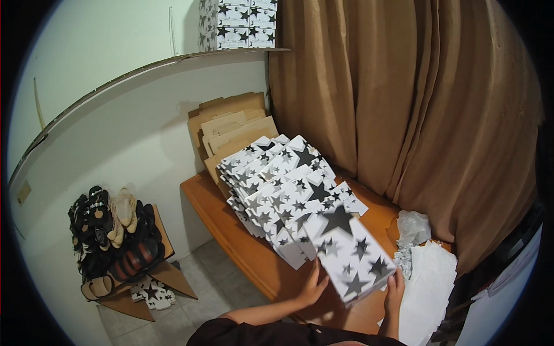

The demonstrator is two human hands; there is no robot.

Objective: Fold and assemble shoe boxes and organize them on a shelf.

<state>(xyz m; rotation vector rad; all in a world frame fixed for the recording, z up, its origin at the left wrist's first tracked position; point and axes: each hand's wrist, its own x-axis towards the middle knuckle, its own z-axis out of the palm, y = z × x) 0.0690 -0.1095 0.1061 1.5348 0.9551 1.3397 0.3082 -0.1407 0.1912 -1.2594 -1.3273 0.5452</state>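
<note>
Between my hands I hold a white cardboard box [360, 262] printed with black and grey stars, tilted above the table. My left hand [313, 286] grips its near left side, the fingers partly hidden behind it. On the right edge, my right hand [395, 287] is closed with the fingers against the box's side. Just beyond lies a heap of flat star-printed box blanks [271, 184], leaning over one another. White paper sheets [427, 294] lie close to my right hand.
The orange-brown wooden table [225, 219] stands by a brown curtain [392, 86]. Plain cardboard sheets [236, 130] lean at its back. Star-printed boxes [245, 26] are stacked on a wall shelf [156, 62]. Several shoes [115, 230] sit low at the left; crumpled plastic [413, 228] lies right.
</note>
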